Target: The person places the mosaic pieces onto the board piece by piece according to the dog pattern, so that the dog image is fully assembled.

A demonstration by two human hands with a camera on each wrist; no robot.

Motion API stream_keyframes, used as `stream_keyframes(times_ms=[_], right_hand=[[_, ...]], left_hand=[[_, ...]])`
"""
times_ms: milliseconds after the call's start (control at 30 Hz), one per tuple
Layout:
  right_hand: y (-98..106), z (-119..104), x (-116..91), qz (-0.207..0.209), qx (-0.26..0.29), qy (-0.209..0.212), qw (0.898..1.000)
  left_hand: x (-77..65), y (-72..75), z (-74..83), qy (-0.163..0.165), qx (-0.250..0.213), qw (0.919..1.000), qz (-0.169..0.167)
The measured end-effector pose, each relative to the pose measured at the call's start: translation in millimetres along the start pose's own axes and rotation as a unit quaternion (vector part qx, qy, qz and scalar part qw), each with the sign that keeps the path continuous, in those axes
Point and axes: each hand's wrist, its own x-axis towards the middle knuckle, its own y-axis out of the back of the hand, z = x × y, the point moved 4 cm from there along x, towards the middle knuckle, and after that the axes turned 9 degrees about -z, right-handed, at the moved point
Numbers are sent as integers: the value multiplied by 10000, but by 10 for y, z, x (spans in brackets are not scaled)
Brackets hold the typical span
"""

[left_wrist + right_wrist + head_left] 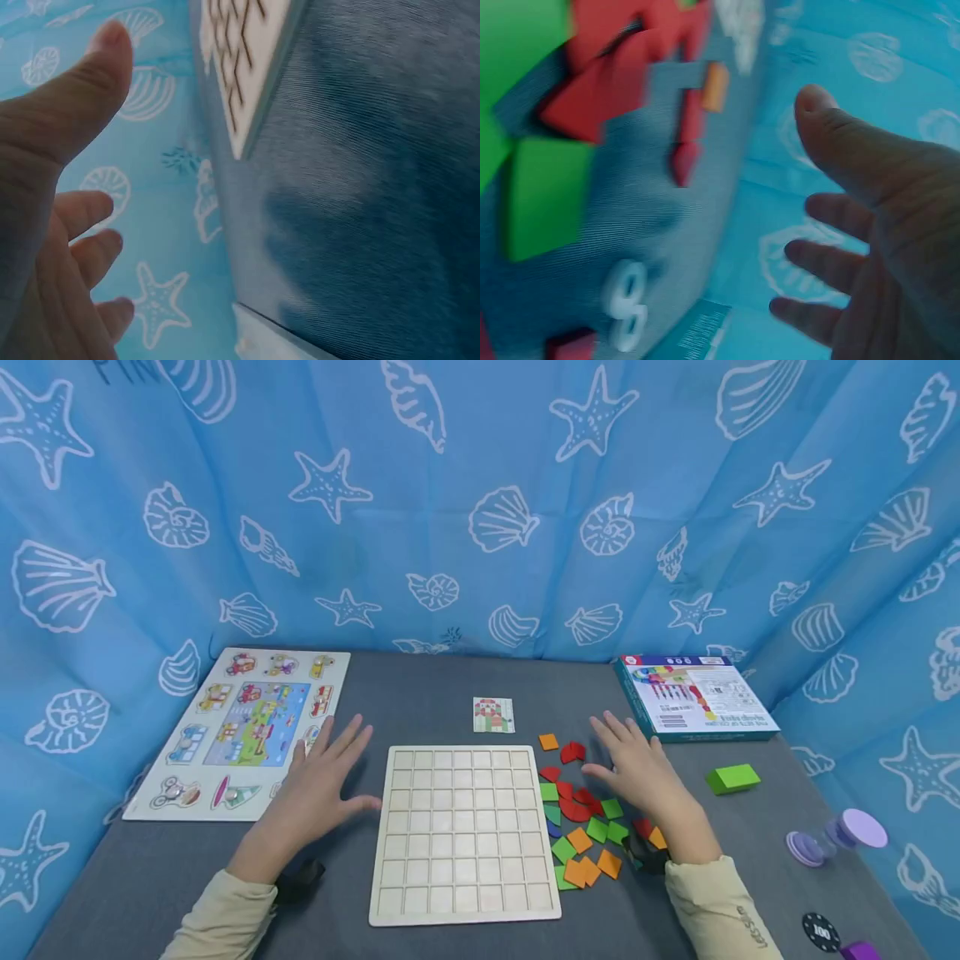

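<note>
A pale wooden grid board (465,835) lies in the middle of the grey table. To its left my left hand (318,781) is held with fingers spread, holding nothing; its thumb points toward the board's edge. My right hand (641,768) hovers beyond the board's right side, fingers spread, above loose coloured pieces. Among these are red pieces (576,810), green squares (597,829) and orange squares (579,840), partly overlapping. In the right wrist view a green piece (547,195) lies below the bare palm. Behind the board sits a small pattern card (492,715).
At the left lies a picture puzzle board (262,727) with knobs. A flat box (697,697) stands at the back right. Nearer are a green block (732,779), a purple spool-like object (836,837), a black disc (821,932) and a purple block (860,951). A blue curtain (465,460) hangs behind.
</note>
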Motion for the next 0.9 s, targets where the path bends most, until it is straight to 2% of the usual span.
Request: stream_keyframes(times_ms=[233,367,500,667,900], right_hand=[[-148,-17,249,38,-727,656,9952],[-177,-43,343,214,-874,1091,9899],[-210,-78,403,368,-915,1417,9850],[-250,-125,450,373,-954,1516,9831],[-277,-129,497,498,-1018,1429,9832]], left_hand=[[-50,-172,-22,-301,-548,9962,-613],[-83,-277,-8,-477,-868,9916,-835],[-115,-364,0,-466,-1105,9872,-1053],[-137,-429,3,-399,-1230,9846,-1180],[-105,-466,-1,-429,-1264,9833,-1239]])
